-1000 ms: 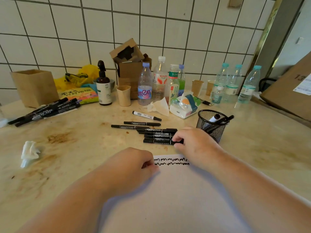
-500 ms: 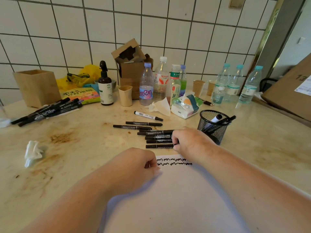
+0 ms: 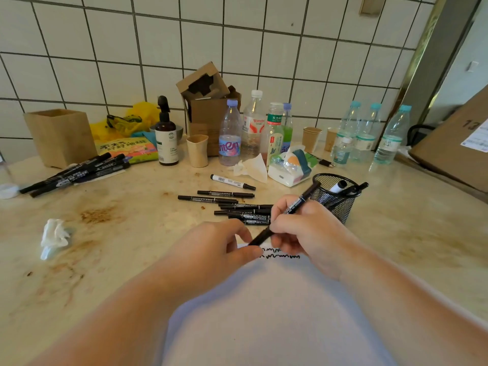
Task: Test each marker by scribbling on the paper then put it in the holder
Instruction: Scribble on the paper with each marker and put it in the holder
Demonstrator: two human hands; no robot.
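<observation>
The right hand (image 3: 303, 231) grips a black marker (image 3: 295, 207), fingers curled round its middle, the barrel slanting from just above the paper (image 3: 264, 313) up toward the mesh holder (image 3: 335, 199). A second ago that hand was flat among the loose markers (image 3: 237, 210) beyond the paper; now it has lifted one clear and drawn it back over the sheet's far edge. The left hand (image 3: 219, 252), which earlier lay curled on the paper's corner, now has its thumb and fingers pinching the marker's lower end, just above the two black scribble lines (image 3: 281, 253).

The holder stands just right of the held marker's upper tip and holds a few markers. The loose markers lie in a row just left of the holder on the stained beige counter (image 3: 105, 247). Farther left of the holder are a crumpled tissue (image 3: 54, 236) and a second heap of markers (image 3: 76, 171) before a wooden box (image 3: 62, 137). Behind the holder stand water bottles (image 3: 367, 133), paper cups (image 3: 311, 138), a tissue pack (image 3: 290, 167) and a dark pump bottle (image 3: 166, 136) against a white tiled wall (image 3: 237, 48).
</observation>
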